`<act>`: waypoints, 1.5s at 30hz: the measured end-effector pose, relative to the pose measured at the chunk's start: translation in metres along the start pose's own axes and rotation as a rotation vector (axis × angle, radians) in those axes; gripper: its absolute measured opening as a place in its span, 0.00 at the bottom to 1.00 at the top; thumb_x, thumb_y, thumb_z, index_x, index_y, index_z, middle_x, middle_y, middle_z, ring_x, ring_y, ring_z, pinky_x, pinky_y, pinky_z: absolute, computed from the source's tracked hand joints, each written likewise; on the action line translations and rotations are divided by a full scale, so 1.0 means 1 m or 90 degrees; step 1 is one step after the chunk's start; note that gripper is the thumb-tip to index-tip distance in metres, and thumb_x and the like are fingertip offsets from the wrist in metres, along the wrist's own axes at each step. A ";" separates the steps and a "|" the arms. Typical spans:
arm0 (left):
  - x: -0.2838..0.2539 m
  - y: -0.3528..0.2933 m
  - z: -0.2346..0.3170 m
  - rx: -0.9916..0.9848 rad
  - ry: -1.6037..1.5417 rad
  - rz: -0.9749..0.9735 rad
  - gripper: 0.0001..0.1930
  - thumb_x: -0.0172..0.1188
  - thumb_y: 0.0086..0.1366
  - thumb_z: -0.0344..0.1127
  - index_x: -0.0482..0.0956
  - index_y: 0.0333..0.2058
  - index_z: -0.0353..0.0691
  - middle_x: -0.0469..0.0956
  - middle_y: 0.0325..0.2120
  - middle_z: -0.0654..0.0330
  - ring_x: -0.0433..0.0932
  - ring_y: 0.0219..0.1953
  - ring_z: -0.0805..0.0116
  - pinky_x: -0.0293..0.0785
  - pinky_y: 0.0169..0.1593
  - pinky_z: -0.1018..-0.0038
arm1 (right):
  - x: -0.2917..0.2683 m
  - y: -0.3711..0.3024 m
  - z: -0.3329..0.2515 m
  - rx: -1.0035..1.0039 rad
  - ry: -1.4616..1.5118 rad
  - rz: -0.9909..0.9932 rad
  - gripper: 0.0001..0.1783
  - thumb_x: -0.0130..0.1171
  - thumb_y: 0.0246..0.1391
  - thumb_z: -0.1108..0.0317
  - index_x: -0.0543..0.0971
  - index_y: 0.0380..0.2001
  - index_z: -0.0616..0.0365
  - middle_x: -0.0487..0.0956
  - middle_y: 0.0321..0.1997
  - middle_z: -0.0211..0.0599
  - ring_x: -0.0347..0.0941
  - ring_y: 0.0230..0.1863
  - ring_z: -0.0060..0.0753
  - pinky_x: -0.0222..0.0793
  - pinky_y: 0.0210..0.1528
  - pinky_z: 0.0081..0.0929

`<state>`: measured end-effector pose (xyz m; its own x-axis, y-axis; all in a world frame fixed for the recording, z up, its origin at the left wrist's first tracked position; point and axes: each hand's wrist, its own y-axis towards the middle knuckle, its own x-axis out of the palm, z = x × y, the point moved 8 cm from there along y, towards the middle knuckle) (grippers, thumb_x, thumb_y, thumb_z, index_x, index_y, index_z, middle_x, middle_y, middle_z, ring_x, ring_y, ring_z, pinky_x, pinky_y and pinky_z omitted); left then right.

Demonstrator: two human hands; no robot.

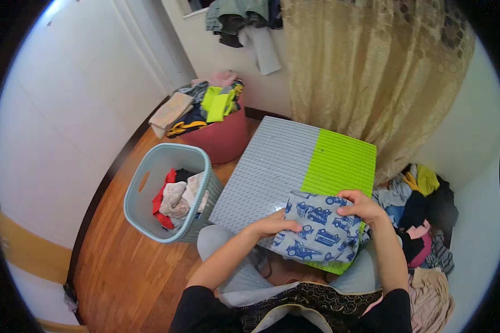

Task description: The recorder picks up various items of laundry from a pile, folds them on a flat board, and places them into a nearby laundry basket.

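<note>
A grey cloth garment (319,228) printed with blue trucks lies bunched or folded at the near edge of the low table; its exact kind does not show. My left hand (278,225) grips its left side, thumb on top and the other fingers underneath. At its upper right corner, my right hand (363,208) holds the cloth between thumb and fingers. Beneath is the studded table top, with a grey part (269,161) on the left and a lime green part (341,161) on the right.
Left of the table stands a light blue laundry basket (203,191) with red, black and pale clothes. Behind it, a pink tub (228,136) overflows with clothes. A clothes pile (419,205) lies at the right by the wall. A gold curtain (366,72) hangs behind the table.
</note>
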<state>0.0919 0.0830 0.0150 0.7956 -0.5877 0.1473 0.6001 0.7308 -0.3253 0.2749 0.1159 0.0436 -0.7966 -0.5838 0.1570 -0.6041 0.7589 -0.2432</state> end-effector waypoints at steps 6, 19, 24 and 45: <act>-0.088 -0.077 0.038 0.128 -0.289 0.231 0.30 0.60 0.48 0.33 0.63 0.51 0.34 0.72 0.44 0.53 0.73 0.45 0.62 0.71 0.48 0.68 | -0.039 0.003 0.003 -0.031 -0.024 0.127 0.15 0.56 0.43 0.78 0.74 0.38 0.62 0.76 0.38 0.36 0.71 0.40 0.24 0.68 0.41 0.21; -0.312 -0.204 -0.052 0.047 -0.656 0.922 0.33 0.61 0.51 0.44 0.61 0.53 0.39 0.58 0.55 0.48 0.56 0.58 0.45 0.50 0.59 0.53 | -0.029 0.006 0.007 0.034 -0.042 0.175 0.10 0.56 0.48 0.70 0.74 0.36 0.60 0.77 0.33 0.32 0.72 0.35 0.22 0.68 0.34 0.21; -0.297 -0.158 -0.046 0.069 -0.452 0.783 0.24 0.56 0.54 0.40 0.64 0.49 0.41 0.65 0.47 0.52 0.65 0.49 0.56 0.60 0.51 0.60 | -0.051 -0.014 -0.001 0.015 -0.058 0.231 0.10 0.56 0.48 0.69 0.74 0.36 0.60 0.77 0.33 0.31 0.72 0.35 0.22 0.67 0.35 0.21; 0.020 0.027 -0.040 -0.040 0.806 0.086 0.40 0.62 0.51 0.38 0.50 0.56 0.27 0.47 0.56 0.29 0.47 0.58 0.32 0.46 0.61 0.53 | -0.229 -0.269 0.370 0.485 -0.216 0.984 0.35 0.68 0.31 0.61 0.68 0.47 0.56 0.67 0.49 0.54 0.64 0.51 0.48 0.63 0.50 0.40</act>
<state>0.1207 0.0767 -0.0281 0.1932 -0.4551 -0.8692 0.4881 0.8131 -0.3172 0.6279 -0.0612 -0.2808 -0.4790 0.3727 -0.7948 0.8576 0.3917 -0.3332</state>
